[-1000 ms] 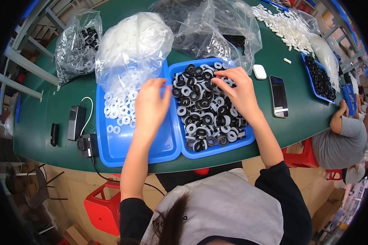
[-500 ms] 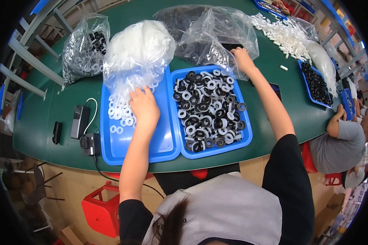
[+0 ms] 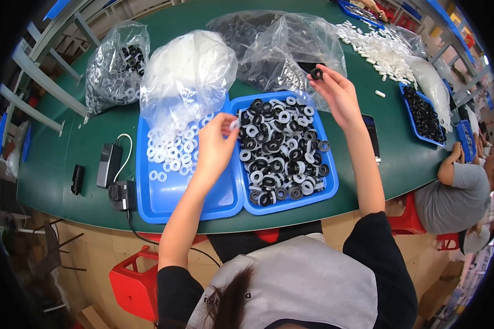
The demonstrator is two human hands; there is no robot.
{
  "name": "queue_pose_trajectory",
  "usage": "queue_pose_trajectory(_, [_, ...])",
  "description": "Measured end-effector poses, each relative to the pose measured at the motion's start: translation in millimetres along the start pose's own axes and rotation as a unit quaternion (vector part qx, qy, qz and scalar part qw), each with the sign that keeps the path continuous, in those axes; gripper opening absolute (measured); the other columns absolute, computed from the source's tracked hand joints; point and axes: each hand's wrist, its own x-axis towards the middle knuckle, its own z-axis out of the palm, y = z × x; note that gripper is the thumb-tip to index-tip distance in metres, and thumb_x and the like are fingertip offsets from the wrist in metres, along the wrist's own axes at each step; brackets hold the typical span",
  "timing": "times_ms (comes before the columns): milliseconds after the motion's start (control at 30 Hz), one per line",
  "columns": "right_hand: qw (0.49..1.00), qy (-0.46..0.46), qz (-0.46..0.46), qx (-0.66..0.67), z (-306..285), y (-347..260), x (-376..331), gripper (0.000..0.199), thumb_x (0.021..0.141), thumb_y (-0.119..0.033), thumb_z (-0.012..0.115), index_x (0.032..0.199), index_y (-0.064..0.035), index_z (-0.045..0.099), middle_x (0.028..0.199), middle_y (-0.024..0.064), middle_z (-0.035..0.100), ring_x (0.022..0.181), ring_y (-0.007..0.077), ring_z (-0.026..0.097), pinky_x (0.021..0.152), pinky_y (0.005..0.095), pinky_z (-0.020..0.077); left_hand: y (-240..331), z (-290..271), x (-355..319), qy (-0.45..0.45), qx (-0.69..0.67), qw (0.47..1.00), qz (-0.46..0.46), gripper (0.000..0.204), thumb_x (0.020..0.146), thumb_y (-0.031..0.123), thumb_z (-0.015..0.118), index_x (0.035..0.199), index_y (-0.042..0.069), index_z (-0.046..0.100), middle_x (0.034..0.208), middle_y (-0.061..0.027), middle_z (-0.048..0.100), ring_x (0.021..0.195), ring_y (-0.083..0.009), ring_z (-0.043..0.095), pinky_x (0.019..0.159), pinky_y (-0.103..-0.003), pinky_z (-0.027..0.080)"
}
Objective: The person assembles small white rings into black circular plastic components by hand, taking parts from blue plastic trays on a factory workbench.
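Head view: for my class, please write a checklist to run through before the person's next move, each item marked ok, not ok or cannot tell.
1. Right hand has a part in its grip: ok, a black ring is at the fingertips.
2. Left hand has a part in its grip: ok, a white ring is pinched there.
3. The two held rings are joined: not ok, the hands hold them apart.
4. Loose white rings lie in the left tray: ok, by the clear bag.
5. Phone fully visible: not ok, the right forearm partly covers it.
6. Held rings undamaged: cannot tell, too small.
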Motion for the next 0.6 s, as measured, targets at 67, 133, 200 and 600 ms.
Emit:
queue_pose_trajectory(67, [0.971, -0.086, 0.104, 0.199, 12.0, -3.8, -23.9, 0.034, 0.096, -0.007, 0.05, 0.126, 0.0088, 0.048, 0.113, 0.0174, 0.059, 0.109, 0.026, 0.059, 0.095, 0.0336, 0.0488, 7.9, 8.1, 1.0, 0.031, -0.072, 0.997, -0.011, 0.02, 0.081, 0.002, 0.066, 0.1, -0.002, 0.062, 0.088, -0.0112, 0.068, 0.075, -0.0156, 0.066, 0.071, -0.027, 0.053])
queue_pose_trajectory(133, [0.952, -0.096, 0.151, 0.248, 24.9, 3.3, -42.6, 0.034, 0.096, -0.008, 0.05, 0.126, 0.0084, 0.047, 0.113, 0.0175, 0.059, 0.111, 0.0256, 0.057, 0.096, 0.0335, 0.0486, 12.4, 8.4, 0.3, 0.024, -0.117, 0.991, -0.065, 0.026, 0.084, 0.004, 0.067, 0.109, -0.001, 0.06, 0.098, -0.0103, 0.066, 0.081, -0.0135, 0.065, 0.074, -0.026, 0.053])
queue_pose_trajectory(200, [0.932, -0.106, 0.183, 0.295, 33.6, 10.8, -54.7, 0.034, 0.096, -0.008, 0.05, 0.126, 0.0085, 0.048, 0.113, 0.0158, 0.059, 0.111, 0.0251, 0.057, 0.095, 0.0329, 0.0489, 15.3, 8.9, 0.9, 0.002, -0.186, 0.98, -0.072, 0.028, 0.086, 0.005, 0.065, 0.112, -0.002, 0.058, 0.1, -0.0104, 0.065, 0.082, -0.0139, 0.065, 0.075, -0.026, 0.053])
queue_pose_trajectory(600, [0.963, -0.159, 0.138, 0.167, 45.0, 12.3, -80.0, 0.032, 0.094, -0.008, 0.054, 0.124, 0.0041, 0.053, 0.117, 0.0116, 0.058, 0.108, 0.0197, 0.057, 0.092, 0.0317, 0.0475, 29.7, 15.4, -7.7, -0.131, -0.459, 0.869, -0.129, 0.034, 0.094, 0.007, 0.053, 0.126, -0.005, 0.05, 0.107, -0.0154, 0.063, 0.094, -0.0205, 0.065, 0.087, -0.03, 0.053])
